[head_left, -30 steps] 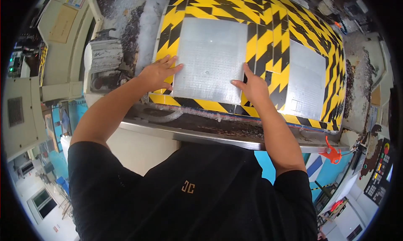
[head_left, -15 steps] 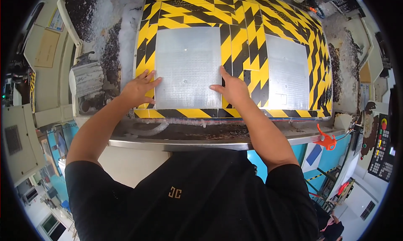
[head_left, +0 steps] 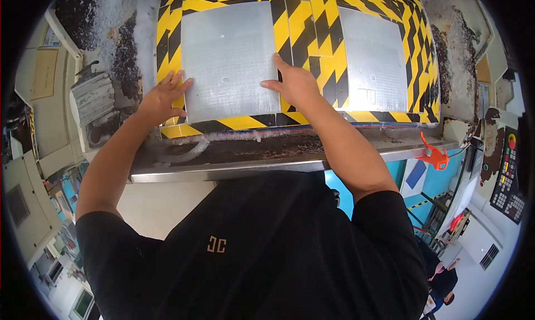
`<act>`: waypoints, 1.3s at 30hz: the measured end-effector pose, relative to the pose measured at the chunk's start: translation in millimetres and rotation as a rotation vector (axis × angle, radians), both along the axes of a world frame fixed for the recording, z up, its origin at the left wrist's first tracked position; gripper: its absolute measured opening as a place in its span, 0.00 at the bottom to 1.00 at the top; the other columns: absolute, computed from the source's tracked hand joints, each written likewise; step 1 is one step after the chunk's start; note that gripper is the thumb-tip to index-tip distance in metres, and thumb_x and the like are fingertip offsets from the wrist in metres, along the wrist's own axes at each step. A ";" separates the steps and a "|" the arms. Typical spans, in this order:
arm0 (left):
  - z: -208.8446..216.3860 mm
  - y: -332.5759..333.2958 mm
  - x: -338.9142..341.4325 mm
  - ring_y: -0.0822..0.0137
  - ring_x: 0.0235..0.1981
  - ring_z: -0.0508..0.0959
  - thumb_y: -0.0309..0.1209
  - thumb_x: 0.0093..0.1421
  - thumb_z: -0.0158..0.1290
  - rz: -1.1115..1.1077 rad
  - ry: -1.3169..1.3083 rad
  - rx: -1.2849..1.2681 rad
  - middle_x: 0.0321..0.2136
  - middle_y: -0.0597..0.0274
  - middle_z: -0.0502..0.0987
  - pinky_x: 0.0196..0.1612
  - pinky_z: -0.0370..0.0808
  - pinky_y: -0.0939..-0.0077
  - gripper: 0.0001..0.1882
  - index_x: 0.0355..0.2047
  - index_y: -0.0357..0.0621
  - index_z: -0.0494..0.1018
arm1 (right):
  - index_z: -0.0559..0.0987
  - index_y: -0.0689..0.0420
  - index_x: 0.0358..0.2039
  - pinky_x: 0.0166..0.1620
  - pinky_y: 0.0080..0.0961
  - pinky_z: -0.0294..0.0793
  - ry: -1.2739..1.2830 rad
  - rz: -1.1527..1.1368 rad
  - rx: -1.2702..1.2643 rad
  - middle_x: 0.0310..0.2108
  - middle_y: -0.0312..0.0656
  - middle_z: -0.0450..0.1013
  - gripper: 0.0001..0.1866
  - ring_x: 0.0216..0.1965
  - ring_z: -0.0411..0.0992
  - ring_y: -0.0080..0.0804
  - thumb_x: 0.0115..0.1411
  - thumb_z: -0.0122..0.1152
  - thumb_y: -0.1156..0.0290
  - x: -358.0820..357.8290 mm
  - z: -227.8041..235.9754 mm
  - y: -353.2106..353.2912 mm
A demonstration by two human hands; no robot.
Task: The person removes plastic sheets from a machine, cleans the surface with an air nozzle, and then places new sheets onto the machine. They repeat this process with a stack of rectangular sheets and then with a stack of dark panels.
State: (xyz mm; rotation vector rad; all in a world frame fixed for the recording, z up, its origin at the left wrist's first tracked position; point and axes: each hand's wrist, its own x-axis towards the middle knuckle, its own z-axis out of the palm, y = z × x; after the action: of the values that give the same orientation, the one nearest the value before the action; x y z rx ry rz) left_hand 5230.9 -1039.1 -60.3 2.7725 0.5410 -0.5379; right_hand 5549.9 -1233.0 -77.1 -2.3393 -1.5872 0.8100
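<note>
Nearest, a steel ledge [head_left: 234,166] runs below the metal plate [head_left: 228,58]. The left hand [head_left: 161,100] lies flat, fingers spread, on the plate's lower left corner; the right hand [head_left: 295,86] presses its right edge. Beyond the plate, striped tape [head_left: 304,33] surrounds it, and a second plate [head_left: 373,58] lies to the right.

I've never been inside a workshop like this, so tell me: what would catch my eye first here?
The yellow and black striped bed fills the top of the view, framing two grey metal plates. The person's left hand lies flat at the near plate's left edge and the right hand at its right edge. An orange clamp sits at the bench's right end.
</note>
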 end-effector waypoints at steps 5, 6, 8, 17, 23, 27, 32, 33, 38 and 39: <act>-3.0 -2.8 -1.6 0.46 0.68 0.54 0.37 0.41 0.70 0.003 -0.017 0.008 0.68 0.48 0.53 0.66 0.60 0.60 0.53 0.67 0.56 0.55 | 0.63 0.58 0.64 0.43 0.41 0.74 -0.021 0.018 0.009 0.34 0.54 0.77 0.45 0.39 0.76 0.51 0.55 0.63 0.43 0.8 -3.6 -3.8; -3.6 -3.9 -2.5 0.46 0.68 0.54 0.37 0.41 0.70 -0.001 -0.025 0.008 0.68 0.48 0.53 0.66 0.60 0.60 0.53 0.67 0.56 0.55 | 0.63 0.58 0.64 0.43 0.41 0.74 -0.029 0.014 0.009 0.34 0.54 0.77 0.45 0.39 0.76 0.51 0.55 0.63 0.43 -0.1 -3.2 -4.3; -0.9 -5.7 0.1 0.43 0.67 0.55 0.42 0.43 0.69 0.014 -0.026 -0.001 0.67 0.48 0.54 0.66 0.60 0.59 0.50 0.66 0.58 0.57 | 0.63 0.57 0.65 0.43 0.41 0.74 -0.018 0.007 0.005 0.34 0.54 0.77 0.44 0.39 0.76 0.52 0.55 0.62 0.43 0.7 -2.3 -5.5; 10.2 -9.1 13.0 0.44 0.67 0.55 0.32 0.41 0.70 0.022 0.059 -0.038 0.67 0.43 0.52 0.66 0.60 0.62 0.52 0.66 0.50 0.57 | 0.61 0.59 0.64 0.47 0.44 0.73 0.173 0.123 0.157 0.37 0.56 0.77 0.46 0.41 0.74 0.58 0.54 0.62 0.41 12.3 57.6 -58.7; 51.8 -3.3 55.9 0.47 0.67 0.58 0.36 0.48 0.67 0.052 0.228 -0.115 0.66 0.41 0.56 0.66 0.60 0.64 0.43 0.64 0.46 0.61 | 0.75 0.61 0.51 0.39 0.26 0.75 0.801 0.084 0.064 0.33 0.44 0.79 0.28 0.36 0.78 0.30 0.58 0.66 0.54 52.2 115.0 -207.3; 77.6 -37.0 111.0 0.50 0.65 0.62 0.35 0.54 0.62 0.090 0.238 -0.109 0.63 0.44 0.63 0.65 0.60 0.64 0.36 0.62 0.45 0.64 | 0.76 0.61 0.50 0.43 0.25 0.74 1.075 -0.020 -0.096 0.38 0.42 0.78 0.25 0.39 0.76 0.26 0.60 0.64 0.56 91.4 86.2 -308.4; 59.5 -117.5 209.4 0.48 0.65 0.62 0.33 0.54 0.61 -0.148 0.060 -0.115 0.62 0.44 0.63 0.65 0.61 0.63 0.34 0.61 0.44 0.64 | 0.82 0.61 0.37 0.47 0.38 0.74 0.325 -0.301 -0.305 0.39 0.50 0.78 0.24 0.42 0.76 0.48 0.62 0.58 0.50 199.4 38.6 -437.2; 53.4 -140.1 234.4 0.47 0.65 0.61 0.33 0.54 0.61 -0.180 0.023 -0.120 0.62 0.44 0.63 0.65 0.61 0.62 0.35 0.62 0.44 0.64 | 0.83 0.61 0.34 0.44 0.39 0.73 0.115 -0.408 -0.378 0.37 0.51 0.78 0.23 0.40 0.76 0.48 0.61 0.58 0.50 228.0 28.0 -465.5; 36.4 -246.5 339.5 0.42 0.67 0.56 0.35 0.55 0.61 -0.226 -0.054 -0.091 0.65 0.42 0.57 0.66 0.58 0.59 0.37 0.63 0.42 0.61 | 0.79 0.61 0.33 0.44 0.49 0.72 -0.461 -0.902 -0.144 0.34 0.57 0.77 0.20 0.40 0.74 0.58 0.61 0.55 0.54 358.9 85.0 -509.0; 32.2 -260.3 352.3 0.42 0.67 0.56 0.36 0.55 0.60 -0.199 -0.064 -0.079 0.65 0.40 0.57 0.67 0.57 0.59 0.36 0.63 0.41 0.61 | 0.79 0.61 0.35 0.44 0.49 0.72 -0.466 -0.952 -0.080 0.34 0.57 0.77 0.20 0.40 0.74 0.59 0.61 0.55 0.54 382.1 95.7 -506.6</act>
State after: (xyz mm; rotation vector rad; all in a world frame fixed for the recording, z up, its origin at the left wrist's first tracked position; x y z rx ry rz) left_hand 5583.2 -1299.3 -28.1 2.7728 0.2262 -0.4991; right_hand 5932.0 -1739.5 18.6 -2.9967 -0.3488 0.1064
